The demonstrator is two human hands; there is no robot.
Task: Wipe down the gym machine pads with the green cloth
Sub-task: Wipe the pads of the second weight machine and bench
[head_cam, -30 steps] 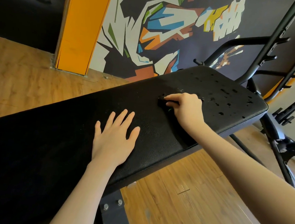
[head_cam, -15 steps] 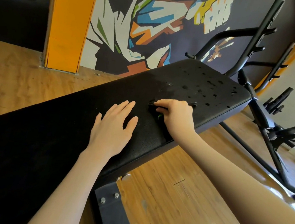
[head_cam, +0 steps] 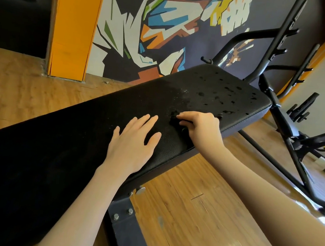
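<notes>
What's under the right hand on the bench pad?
The right hand is curled on the bench pad over something dark, barely showing at its fingertips. Its colour cannot be told; the rest is covered. Droplets lie beyond.

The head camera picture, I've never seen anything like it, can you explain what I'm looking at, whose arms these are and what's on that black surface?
The camera sits on a person's head and looks forward and down, so the two bare arms coming in from the bottom are that person's own. There is no robot. The long black surface is the padded bench of a gym machine, standing on a wooden floor in front of a painted wall. The left hand lies flat on the pad with straight fingers. The right hand is curled around something dark pressed to the pad, probably the cloth, though it is mostly hidden and its colour cannot be told here. Beyond it, the far end of the pad is dotted with wet drops.
</notes>
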